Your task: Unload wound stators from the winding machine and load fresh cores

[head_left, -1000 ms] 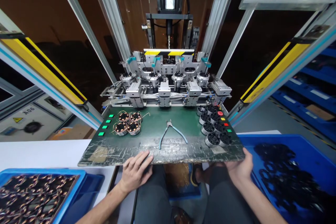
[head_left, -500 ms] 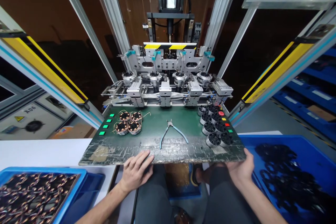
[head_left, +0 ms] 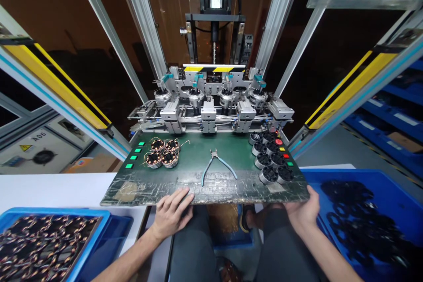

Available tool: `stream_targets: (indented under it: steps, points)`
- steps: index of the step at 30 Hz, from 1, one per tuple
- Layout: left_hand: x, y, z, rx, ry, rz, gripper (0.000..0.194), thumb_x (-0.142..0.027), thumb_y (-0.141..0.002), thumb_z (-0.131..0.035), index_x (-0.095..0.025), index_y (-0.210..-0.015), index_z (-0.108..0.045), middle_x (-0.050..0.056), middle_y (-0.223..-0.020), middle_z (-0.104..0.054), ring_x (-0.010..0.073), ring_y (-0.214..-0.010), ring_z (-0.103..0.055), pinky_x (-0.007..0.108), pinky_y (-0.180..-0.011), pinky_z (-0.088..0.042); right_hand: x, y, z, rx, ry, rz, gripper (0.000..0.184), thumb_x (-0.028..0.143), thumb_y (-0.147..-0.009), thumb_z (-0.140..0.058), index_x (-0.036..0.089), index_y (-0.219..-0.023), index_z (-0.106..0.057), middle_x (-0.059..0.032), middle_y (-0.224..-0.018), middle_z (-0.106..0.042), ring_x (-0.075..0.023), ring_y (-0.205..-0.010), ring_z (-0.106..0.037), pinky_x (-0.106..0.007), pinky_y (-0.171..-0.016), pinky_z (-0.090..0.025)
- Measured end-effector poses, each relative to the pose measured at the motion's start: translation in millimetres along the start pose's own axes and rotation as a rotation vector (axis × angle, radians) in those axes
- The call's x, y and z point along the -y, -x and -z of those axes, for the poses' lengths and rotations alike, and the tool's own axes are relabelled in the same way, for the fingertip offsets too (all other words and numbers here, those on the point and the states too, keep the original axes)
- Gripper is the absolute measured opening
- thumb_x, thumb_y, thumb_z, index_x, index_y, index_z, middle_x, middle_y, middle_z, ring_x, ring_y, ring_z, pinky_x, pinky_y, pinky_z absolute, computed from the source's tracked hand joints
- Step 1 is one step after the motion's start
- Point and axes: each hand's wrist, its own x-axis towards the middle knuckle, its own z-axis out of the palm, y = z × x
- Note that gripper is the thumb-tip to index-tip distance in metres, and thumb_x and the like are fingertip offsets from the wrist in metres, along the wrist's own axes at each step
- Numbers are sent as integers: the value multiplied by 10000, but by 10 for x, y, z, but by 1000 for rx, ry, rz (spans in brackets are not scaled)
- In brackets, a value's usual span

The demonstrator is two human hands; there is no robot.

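My left hand rests on the front edge of a green worktop, its fingers stretched over the top and nothing held in them. At the front right corner, my right hand grips the worktop, thumb up at the side and fingers hidden underneath. Diagonal cutters with blue handles lie spread on the worktop, apart from both hands. Several copper-wound stator cores are grouped on the left. Rows of black-and-silver stator cores without visible windings stand on the right.
A winding machine with several spindles spans the back. Green buttons line the left side; a red button is at right. A blue bin holds wound cores; another blue bin holds black parts. Yellow guards flank the frame.
The machine's upper carriage with the yellow-black striped bar has moved down, and more of its screw shaft shows. Both hands stay in place.
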Motion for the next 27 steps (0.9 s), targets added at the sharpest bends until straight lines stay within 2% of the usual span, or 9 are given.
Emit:
stream_targets:
  steps: [7,12,19,22,27]
  points:
    - [9,2,3,9,-10,-9,662,-380,-895,-834,-347,-1520,-618,22,-1351,-780,229,-1215,-709,413,-1056,-391,-14,-3,2,15,3,14,421,512,-873,-639,225,-1147,-780,-38,-1095,-803,-233,-858,-729,-474,-904,-640]
    - [15,7,9,31,-19,-11,600,-386,-911,-813,-350,-1484,-638,35,-1340,-782,235,-1206,-717,409,-1056,-400,-194,-78,92,46,-13,161,538,572,-856,-621,224,-1245,-752,-38,-1204,-787,-242,-1027,-732,-459,-989,-608]
    - [20,6,15,28,17,-16,747,-386,-894,-828,-340,-1589,-559,24,-1391,-765,208,-1267,-696,361,-1096,-399,-344,-171,223,78,51,232,696,682,-810,-621,221,-1325,-701,-84,-1306,-750,-317,-1217,-700,-562,-1062,-570]
    - [27,1,17,17,26,-24,681,-392,-900,-821,-327,-1544,-611,24,-1389,-767,203,-1262,-697,354,-1091,-404,-332,-147,183,83,68,241,736,704,-790,-604,221,-1340,-690,-92,-1329,-740,-340,-1246,-689,-597,-1062,-567]
    - [27,-20,34,19,49,-21,541,-382,-911,-804,-315,-1437,-696,16,-1364,-779,191,-1260,-692,343,-1066,-417,-290,-51,87,90,101,280,702,686,-800,-564,253,-1339,-683,-72,-1340,-737,-333,-1247,-697,-592,-1061,-576]
